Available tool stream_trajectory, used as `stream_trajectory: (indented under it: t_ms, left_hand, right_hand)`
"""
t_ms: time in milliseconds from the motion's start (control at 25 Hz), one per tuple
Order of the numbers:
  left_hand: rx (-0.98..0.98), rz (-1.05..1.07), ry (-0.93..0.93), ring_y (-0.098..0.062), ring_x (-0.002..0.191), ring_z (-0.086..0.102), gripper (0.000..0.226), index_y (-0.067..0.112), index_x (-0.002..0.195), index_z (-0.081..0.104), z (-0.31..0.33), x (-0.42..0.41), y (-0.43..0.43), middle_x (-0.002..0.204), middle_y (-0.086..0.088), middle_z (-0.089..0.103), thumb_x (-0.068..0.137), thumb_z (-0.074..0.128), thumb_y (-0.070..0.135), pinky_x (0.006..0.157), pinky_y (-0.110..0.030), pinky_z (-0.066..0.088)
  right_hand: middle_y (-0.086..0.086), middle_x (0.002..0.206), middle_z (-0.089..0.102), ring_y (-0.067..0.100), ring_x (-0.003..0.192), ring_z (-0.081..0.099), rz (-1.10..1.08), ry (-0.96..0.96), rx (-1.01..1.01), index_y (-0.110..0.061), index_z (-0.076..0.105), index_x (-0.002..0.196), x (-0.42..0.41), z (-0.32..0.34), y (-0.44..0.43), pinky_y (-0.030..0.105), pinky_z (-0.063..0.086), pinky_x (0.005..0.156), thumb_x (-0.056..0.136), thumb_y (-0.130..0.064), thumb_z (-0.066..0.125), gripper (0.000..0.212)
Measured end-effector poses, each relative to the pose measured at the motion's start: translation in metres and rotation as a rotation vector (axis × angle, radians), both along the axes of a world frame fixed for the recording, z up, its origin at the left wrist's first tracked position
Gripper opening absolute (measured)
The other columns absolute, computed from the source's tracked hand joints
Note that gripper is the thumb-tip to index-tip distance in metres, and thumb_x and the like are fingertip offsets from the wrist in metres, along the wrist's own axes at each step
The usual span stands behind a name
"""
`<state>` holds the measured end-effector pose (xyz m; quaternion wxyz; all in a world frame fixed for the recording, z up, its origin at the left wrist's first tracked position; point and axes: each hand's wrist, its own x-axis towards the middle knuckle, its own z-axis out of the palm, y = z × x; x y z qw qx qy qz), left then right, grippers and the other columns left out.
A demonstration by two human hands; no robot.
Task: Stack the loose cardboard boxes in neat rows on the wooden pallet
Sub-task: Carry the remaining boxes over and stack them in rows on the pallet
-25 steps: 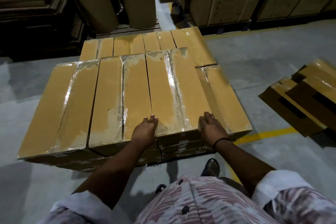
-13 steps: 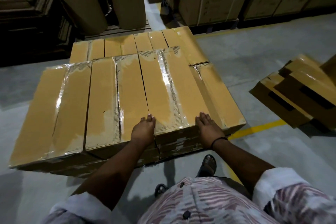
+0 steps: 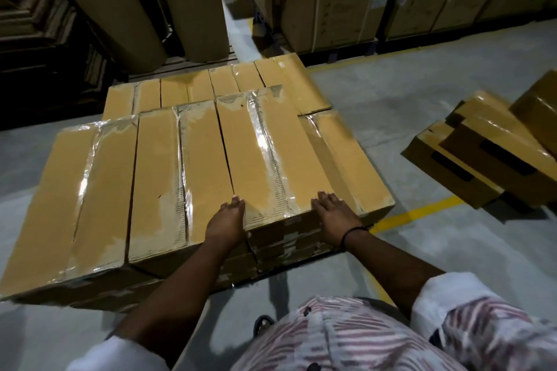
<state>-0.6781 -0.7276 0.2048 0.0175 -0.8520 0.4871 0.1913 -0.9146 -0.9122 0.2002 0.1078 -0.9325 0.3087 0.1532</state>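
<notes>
The step in hand is judged to be the seating of a long cardboard box [image 3: 271, 153] in the top row of the stack [image 3: 90, 190]. The box is laid flat at the right end of that row, with its long side touching the neighbouring box [image 3: 168, 178] and its near end roughly flush with the near face of the stack. A further box [image 3: 349, 159] is seen just beside it on the right, a layer lower. The wooden pallet is hidden under the stack and cannot be made out.

The left hand [image 3: 227, 220] is placed at the near left corner of the box, over the seam with its neighbour, and the right hand [image 3: 334, 214] at the near right corner. No closed grip is formed: the fingers of both hands are held straight and close together, pointed away from the body and pressed against the cardboard. Both forearms are stretched forward and down, and a dark band is worn on the right wrist.

A small push to square the box is probably all that is called for here. After that, another box would have to be fetched from the loose boxes [image 3: 470, 166] heaped on the floor [image 3: 391, 93] to the right, well apart from the stack and beyond a yellow line [image 3: 416, 214].
</notes>
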Motion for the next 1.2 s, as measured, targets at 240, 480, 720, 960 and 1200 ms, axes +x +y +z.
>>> stream_trajectory:
  t_ms: [240, 480, 720, 960, 1200]
  left_hand:
    - [-0.14, 0.008, -0.011, -0.036, 0.143, 0.035, 0.078, 0.024, 0.151, 0.041, 0.009, -0.062, -0.035, 0.166, -0.014, 0.021, 0.088, 0.063, 0.065, 0.115, -0.046, 0.036]
    - [-0.264, -0.114, 0.105, -0.028, 0.149, 0.032, 0.068, 0.03, 0.15, 0.045, 0.029, -0.186, -0.13, 0.169, -0.006, 0.018, 0.095, 0.05, 0.067, 0.122, -0.044, 0.027]
    - [-0.392, -0.259, 0.226, -0.026, 0.137, 0.05, 0.06, 0.027, 0.141, 0.058, 0.047, -0.309, -0.233, 0.163, -0.004, 0.036, 0.095, 0.052, 0.066, 0.106, -0.038, 0.044]
    - [-0.426, -0.315, 0.305, -0.022, 0.132, 0.056, 0.06, 0.029, 0.134, 0.064, 0.047, -0.38, -0.306, 0.156, 0.0, 0.046, 0.092, 0.052, 0.071, 0.102, -0.036, 0.049]
    - [-0.385, -0.419, 0.335, -0.022, 0.135, 0.053, 0.064, 0.029, 0.134, 0.064, 0.031, -0.41, -0.399, 0.155, 0.001, 0.048, 0.092, 0.049, 0.074, 0.103, -0.037, 0.048]
  right_hand:
    - [0.01, 0.169, 0.004, 0.033, 0.156, 0.0, -0.059, -0.078, -0.004, -0.022, 0.012, 0.161, -0.044, 0.006, -0.023, 0.045, 0.009, 0.125, 0.103, -0.029, 0.047, 0.069]
    - [0.012, 0.169, 0.006, 0.035, 0.155, 0.003, -0.202, -0.13, -0.032, -0.02, 0.014, 0.161, -0.148, 0.02, -0.075, 0.048, 0.011, 0.125, 0.101, -0.029, 0.047, 0.069]
    - [0.01, 0.169, 0.007, 0.034, 0.155, 0.002, -0.402, -0.176, -0.074, -0.021, 0.014, 0.162, -0.277, 0.039, -0.14, 0.046, 0.01, 0.125, 0.103, -0.036, 0.047, 0.069]
    - [0.008, 0.168, 0.012, 0.035, 0.155, 0.006, -0.633, -0.2, -0.068, -0.023, 0.019, 0.161, -0.378, 0.038, -0.182, 0.046, 0.013, 0.124, 0.103, -0.038, 0.048, 0.066]
    - [0.007, 0.169, 0.012, 0.033, 0.155, 0.006, -0.812, -0.259, -0.047, -0.023, 0.021, 0.161, -0.418, 0.026, -0.24, 0.044, 0.012, 0.125, 0.103, -0.04, 0.046, 0.065]
